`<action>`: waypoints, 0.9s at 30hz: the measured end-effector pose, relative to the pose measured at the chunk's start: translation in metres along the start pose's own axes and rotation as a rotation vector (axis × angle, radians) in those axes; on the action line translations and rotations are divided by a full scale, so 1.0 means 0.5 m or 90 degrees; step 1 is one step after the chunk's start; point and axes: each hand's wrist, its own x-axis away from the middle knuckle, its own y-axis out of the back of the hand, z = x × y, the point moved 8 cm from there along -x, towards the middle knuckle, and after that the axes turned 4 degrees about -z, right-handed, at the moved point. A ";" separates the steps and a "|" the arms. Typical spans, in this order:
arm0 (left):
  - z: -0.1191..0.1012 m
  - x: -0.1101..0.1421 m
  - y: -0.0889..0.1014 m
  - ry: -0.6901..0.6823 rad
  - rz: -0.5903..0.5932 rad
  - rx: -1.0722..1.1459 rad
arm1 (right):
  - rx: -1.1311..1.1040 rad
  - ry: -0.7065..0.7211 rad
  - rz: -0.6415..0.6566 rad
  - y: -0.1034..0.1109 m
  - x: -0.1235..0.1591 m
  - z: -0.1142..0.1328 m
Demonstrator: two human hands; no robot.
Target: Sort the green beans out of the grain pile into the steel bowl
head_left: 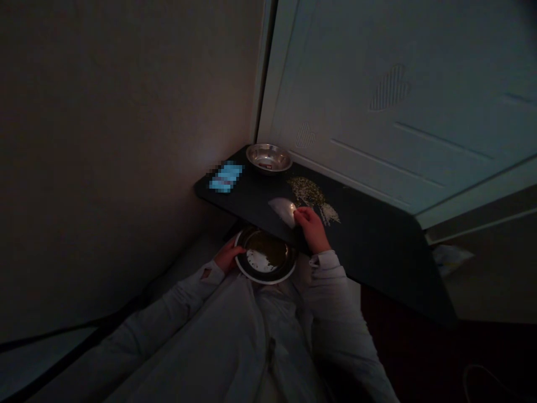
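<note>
My left hand (227,255) grips the left rim of a round metal bowl (260,261), thumb over the edge. Dark greenish grains (271,246) cover part of its bottom. The bowl sits above my lap, partly beneath the near edge of the dark table (369,246). My right hand (311,228) pinches a thin, pale, curved scraper-like piece (282,210) just over the tabletop. Beyond it lies a spread of green grains (307,189), with white grains (330,212) at its right end. Dim light hides finer detail.
A second metal bowl (268,158) stands at the table's back left corner. A lit, blurred-out phone-like screen (226,177) lies left of it. Walls border the left side, and a white panelled door (377,112) rises behind. A plastic bag (451,258) shows beyond the right end.
</note>
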 end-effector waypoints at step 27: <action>0.001 0.000 -0.003 0.001 0.006 0.002 | 0.197 0.024 -0.177 0.083 0.001 -0.026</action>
